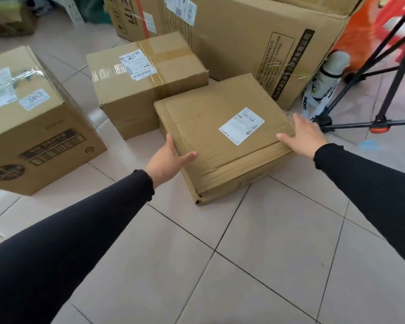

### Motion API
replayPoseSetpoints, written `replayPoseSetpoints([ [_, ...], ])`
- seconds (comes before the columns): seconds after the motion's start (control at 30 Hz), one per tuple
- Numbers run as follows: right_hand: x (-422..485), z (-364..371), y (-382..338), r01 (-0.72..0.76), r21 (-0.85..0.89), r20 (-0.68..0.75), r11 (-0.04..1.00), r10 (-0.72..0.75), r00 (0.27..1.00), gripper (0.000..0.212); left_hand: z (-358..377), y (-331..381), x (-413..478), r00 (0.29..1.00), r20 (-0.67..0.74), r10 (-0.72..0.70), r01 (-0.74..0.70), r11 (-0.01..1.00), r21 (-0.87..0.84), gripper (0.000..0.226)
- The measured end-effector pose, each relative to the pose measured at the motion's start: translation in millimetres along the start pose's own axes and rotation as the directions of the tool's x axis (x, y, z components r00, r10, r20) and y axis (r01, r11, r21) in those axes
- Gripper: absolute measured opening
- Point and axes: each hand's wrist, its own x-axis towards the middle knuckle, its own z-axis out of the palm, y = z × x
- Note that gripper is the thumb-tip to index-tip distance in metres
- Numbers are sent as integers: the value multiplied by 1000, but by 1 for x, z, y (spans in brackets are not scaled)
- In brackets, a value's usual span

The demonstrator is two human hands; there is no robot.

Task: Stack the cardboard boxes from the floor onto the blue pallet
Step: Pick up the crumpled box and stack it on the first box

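A printed box (pixel 33 120) is sitting on the tiled floor (pixel 255 253) at nine o'clock, a taped box (pixel 145 83) at eleven. The left hand (pixel 167 160), fingers spread wide, is pressing the flat box's (pixel 222 139) left edge. The right hand (pixel 304 134), equally wide, is touching its right edge at two o'clock.

One head-worn wide-angle view looks forward and steeply down at the tiled floor (pixel 255 253) from above, close over both outstretched arms. The boxes (pixel 222 136) sit mid-frame, near; frame edges bow with lens distortion. No second view.
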Motion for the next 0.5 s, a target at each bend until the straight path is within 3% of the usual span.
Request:
replayPoseSetpoints([
  [0.2, 11, 17, 31, -156, 154, 130, 976, 137, 982, 115, 12, -11, 20, 1000, -12, -21, 18, 979, -204, 110],
  [0.33, -1, 27, 35, -238, 391, 181, 889, 179, 967, 131, 12, -19, 22, 998, 66, -15, 38, 931, -363, 118],
  [0.43, -16, 33, 25, -164, 393, 175, 905, 102, 979, 118, 11, -25, 13, 999, 45, -1, 23, 878, -478, 95],
  [0.5, -33, 37, 17, -118, 392, 206, 912, 38, 978, 113, 5, -31, -2, 1000, -3, -1, 0, 856, -517, 93],
])
